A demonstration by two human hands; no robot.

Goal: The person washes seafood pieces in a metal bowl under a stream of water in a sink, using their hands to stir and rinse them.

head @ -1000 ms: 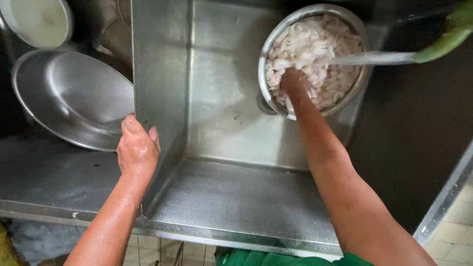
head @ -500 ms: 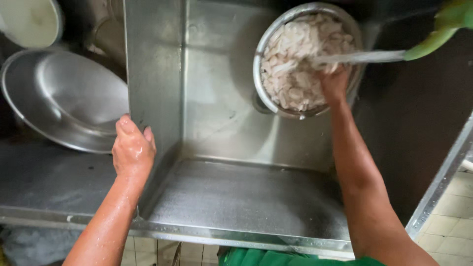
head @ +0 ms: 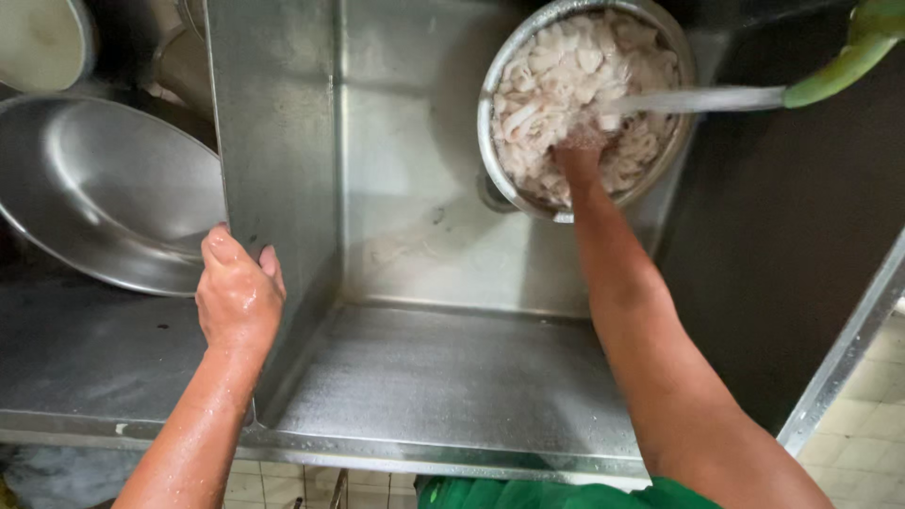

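Observation:
A round metal bowl (head: 498,179) full of pale, cut pieces of raw seafood (head: 556,75) stands in the far right corner of a deep steel sink (head: 415,217). A stream of water (head: 698,99) from a green hose (head: 844,61) falls into it. My right hand (head: 583,141) is plunged among the pieces under the water, and its fingers are hidden. My wet left hand (head: 238,292) rests on the sink's left rim, fingers curled over the edge.
A wide empty steel basin (head: 104,188) lies tilted on the counter at the left. Part of another round pan (head: 42,42) shows at the top left. A steel counter edge (head: 452,457) runs along the front, with tiled floor (head: 872,434) at the lower right.
My right hand has moved from the bowl's left side across to its middle, under the water stream. My left hand stays on the sink rim.

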